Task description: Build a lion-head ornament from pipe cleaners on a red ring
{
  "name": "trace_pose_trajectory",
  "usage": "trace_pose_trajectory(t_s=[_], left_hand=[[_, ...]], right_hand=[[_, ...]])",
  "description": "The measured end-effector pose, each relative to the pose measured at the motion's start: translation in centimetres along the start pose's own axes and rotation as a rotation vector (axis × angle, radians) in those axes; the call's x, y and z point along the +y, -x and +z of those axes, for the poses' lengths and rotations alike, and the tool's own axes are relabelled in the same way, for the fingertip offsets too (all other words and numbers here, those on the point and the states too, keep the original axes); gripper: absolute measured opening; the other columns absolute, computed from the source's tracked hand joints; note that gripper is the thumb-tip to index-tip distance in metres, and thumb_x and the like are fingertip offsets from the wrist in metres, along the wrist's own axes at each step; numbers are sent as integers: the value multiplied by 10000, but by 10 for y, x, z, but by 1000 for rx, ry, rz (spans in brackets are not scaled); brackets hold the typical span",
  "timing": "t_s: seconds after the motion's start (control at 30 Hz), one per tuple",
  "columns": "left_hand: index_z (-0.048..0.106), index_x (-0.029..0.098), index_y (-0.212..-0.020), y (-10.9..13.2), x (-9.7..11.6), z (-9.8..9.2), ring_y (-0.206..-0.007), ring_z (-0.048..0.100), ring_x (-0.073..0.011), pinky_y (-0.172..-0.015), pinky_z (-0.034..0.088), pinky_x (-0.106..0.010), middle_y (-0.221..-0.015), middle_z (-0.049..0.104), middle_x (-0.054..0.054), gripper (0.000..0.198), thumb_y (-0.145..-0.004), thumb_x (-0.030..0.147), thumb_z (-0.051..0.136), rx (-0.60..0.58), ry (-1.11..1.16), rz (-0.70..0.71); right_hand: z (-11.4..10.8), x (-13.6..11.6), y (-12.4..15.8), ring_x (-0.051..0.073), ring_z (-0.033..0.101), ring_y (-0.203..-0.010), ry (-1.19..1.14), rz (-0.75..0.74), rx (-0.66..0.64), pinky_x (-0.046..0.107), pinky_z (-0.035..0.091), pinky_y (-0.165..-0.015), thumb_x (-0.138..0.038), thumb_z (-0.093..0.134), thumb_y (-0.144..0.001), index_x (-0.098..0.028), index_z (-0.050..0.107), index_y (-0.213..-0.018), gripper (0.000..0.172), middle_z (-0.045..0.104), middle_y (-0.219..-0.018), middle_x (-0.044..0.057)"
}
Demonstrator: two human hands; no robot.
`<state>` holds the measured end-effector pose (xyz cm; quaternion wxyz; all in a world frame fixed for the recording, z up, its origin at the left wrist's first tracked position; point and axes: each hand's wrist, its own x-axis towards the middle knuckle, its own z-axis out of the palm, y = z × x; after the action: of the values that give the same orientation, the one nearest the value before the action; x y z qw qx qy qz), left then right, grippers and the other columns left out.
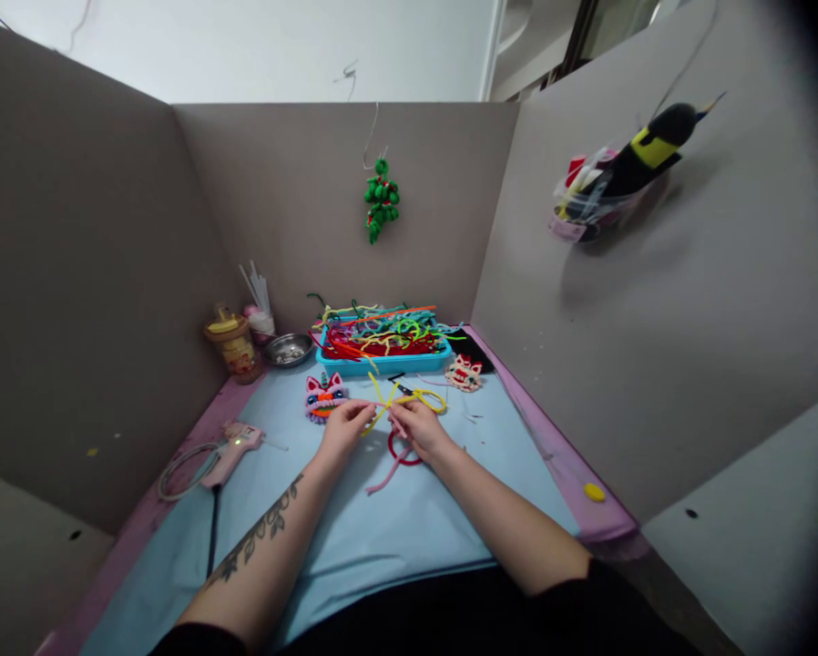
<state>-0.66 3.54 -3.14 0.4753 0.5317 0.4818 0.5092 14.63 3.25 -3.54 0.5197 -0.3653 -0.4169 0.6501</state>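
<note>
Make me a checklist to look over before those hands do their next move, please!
1. Both hands gripping: ok. The left hand and right hand pinch pink fuzzy stems, with yellow fuzzy stems crossing between them.
2. Glue gun away from fingers: ok. It lies off to the left, apart from both hands.
3. Glue gun cool: cannot tell. A small light shows on it, but heat can't be seen.
4. Yellow-handled tool well clear: not ok. It lies close beyond the right hand.
5. Spare stems within view: ok. Many colors fill the blue tray.
</note>
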Motion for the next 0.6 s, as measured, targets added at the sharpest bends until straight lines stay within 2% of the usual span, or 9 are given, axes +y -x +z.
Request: trace_pose_trajectory(t_s=[0.13,0.23,0.43,0.53,0.6], left_hand=[[648,126,-756,2,1,2,-609,531,-128,-566,386,-228,-667,622,-26,299,-650,404,671,-41,-59,78],[643,128,-821,5,2,3,-664,562,-146,-607,413,-238,-734,645,-46,331,-621,386,701,-74,-63,91],[646,135,-742,7,9,3,-640,547,-144,-583,404,-234,-695,627,-37,271,-642,385,674,-1,-119,141],[640,135,-705,6,8,3,-577,504,-121,-527,372,-219,-634,590,-19,248,-646,375,661,18,-77,104],[626,135,-678,5,6,5,-520,458,-95,-485,338,-204,-592,558,1,230,-630,355,669,34,8,31]], right_hand=[[-1,2,-1,61,438,-395,19,-1,37,179,294,-364,-424,718,-568,-153,550,-647,329,539,-526,-29],[-1,5,-3,58,431,-400,49,-29,42,170,290,-367,-394,715,-577,-155,555,-641,295,505,-498,-46],[-2,6,-2,46,334,-357,161,-78,95,186,209,-352,-389,686,-606,-143,548,-581,283,441,-414,-61],[-3,7,-2,44,298,-351,197,-99,93,190,185,-353,-404,676,-614,-143,550,-601,291,415,-403,-72],[-2,8,-2,48,324,-376,195,-128,89,189,212,-370,-401,683,-604,-141,553,-610,291,436,-427,-65]])
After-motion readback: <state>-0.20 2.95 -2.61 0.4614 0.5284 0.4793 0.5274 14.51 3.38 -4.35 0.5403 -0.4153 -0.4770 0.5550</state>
